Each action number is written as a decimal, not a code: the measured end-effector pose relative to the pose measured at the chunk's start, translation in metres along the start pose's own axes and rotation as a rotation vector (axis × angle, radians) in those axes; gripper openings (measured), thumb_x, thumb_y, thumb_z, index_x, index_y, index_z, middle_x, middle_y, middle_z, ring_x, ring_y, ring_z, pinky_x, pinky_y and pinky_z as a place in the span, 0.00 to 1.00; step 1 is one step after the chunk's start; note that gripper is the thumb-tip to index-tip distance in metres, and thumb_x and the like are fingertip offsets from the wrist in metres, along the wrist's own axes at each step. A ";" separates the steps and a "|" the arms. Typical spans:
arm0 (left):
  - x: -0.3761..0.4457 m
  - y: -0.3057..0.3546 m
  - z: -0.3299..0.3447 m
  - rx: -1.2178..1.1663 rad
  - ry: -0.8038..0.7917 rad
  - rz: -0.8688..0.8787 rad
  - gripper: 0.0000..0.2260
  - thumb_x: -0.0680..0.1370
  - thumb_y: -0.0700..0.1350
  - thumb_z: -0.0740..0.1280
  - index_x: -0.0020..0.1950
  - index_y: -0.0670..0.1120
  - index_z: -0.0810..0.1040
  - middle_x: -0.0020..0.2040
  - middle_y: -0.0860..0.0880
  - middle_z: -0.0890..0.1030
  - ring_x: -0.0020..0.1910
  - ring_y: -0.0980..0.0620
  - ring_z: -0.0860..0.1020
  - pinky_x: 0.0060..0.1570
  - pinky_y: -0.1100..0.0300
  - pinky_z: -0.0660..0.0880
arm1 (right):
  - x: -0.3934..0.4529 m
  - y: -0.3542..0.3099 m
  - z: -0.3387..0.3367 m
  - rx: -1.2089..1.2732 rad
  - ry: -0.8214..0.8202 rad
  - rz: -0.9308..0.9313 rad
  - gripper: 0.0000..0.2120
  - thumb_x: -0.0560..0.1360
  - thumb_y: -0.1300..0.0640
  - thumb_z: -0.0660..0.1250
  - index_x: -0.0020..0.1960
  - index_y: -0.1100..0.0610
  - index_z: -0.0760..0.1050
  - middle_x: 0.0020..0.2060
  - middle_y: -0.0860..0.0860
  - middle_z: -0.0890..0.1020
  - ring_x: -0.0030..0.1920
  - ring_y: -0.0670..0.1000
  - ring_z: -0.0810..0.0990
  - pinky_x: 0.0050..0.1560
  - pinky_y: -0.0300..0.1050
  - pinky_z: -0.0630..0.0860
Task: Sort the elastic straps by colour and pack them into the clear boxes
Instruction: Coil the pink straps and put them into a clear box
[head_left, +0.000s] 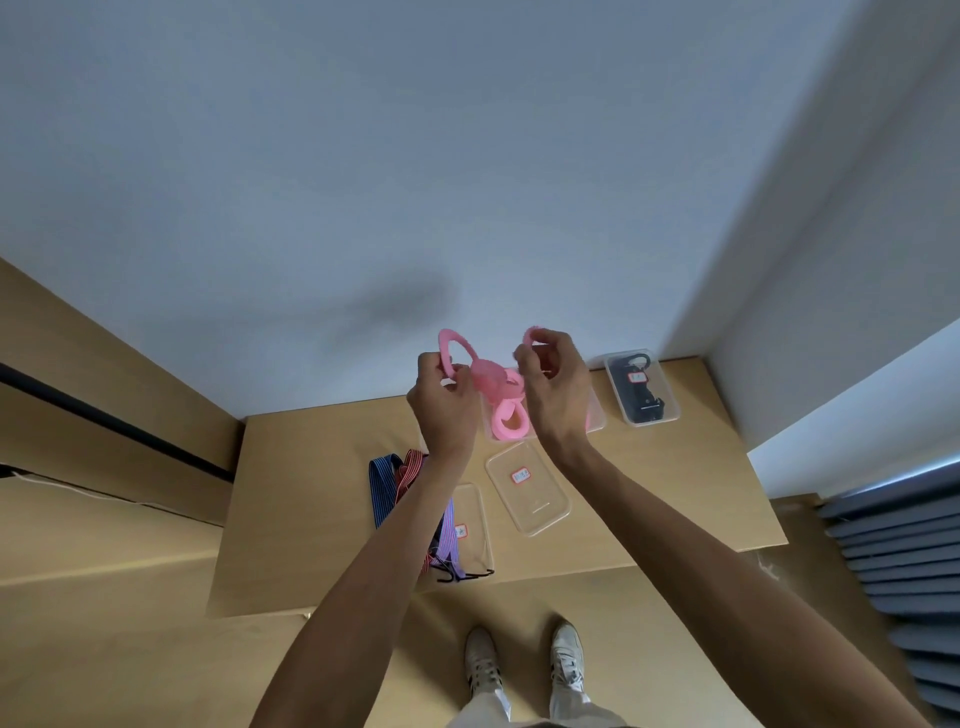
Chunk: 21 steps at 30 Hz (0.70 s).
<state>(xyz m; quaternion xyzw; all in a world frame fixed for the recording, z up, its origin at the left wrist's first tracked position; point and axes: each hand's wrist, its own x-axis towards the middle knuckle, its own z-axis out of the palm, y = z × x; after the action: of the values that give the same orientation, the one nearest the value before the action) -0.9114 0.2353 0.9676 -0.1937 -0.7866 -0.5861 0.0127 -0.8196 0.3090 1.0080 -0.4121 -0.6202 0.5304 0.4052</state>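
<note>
Pink strap (485, 382) pinched by both hands above pink-filled box (596, 415), black strap box (642, 387)

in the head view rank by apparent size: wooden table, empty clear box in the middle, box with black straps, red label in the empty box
1. wooden table
2. empty clear box
3. box with black straps, farther away, so unsure against 2
4. red label
</note>
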 end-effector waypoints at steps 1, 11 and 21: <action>0.000 0.001 0.000 -0.019 -0.023 0.019 0.06 0.77 0.35 0.70 0.45 0.41 0.73 0.39 0.49 0.79 0.38 0.66 0.79 0.34 0.60 0.79 | -0.002 -0.001 0.002 0.000 -0.057 -0.008 0.06 0.79 0.58 0.66 0.55 0.55 0.78 0.41 0.48 0.85 0.43 0.45 0.84 0.45 0.40 0.80; 0.000 0.009 -0.006 0.001 -0.409 0.146 0.10 0.78 0.38 0.61 0.53 0.46 0.80 0.44 0.51 0.83 0.41 0.51 0.80 0.37 0.53 0.76 | 0.006 -0.003 0.007 -0.136 -0.271 -0.014 0.08 0.77 0.59 0.66 0.44 0.56 0.84 0.35 0.45 0.84 0.38 0.46 0.82 0.39 0.41 0.77; 0.004 0.014 -0.009 -0.155 -0.367 -0.110 0.05 0.76 0.44 0.70 0.47 0.47 0.86 0.42 0.54 0.86 0.45 0.55 0.84 0.43 0.60 0.80 | -0.001 -0.003 0.004 -0.047 -0.244 0.007 0.09 0.77 0.48 0.70 0.40 0.48 0.85 0.31 0.46 0.85 0.35 0.44 0.84 0.37 0.32 0.75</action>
<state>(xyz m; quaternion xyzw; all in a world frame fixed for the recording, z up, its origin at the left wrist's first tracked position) -0.9129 0.2314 0.9842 -0.2543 -0.7377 -0.5996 -0.1777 -0.8237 0.3065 1.0105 -0.3560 -0.6756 0.5636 0.3149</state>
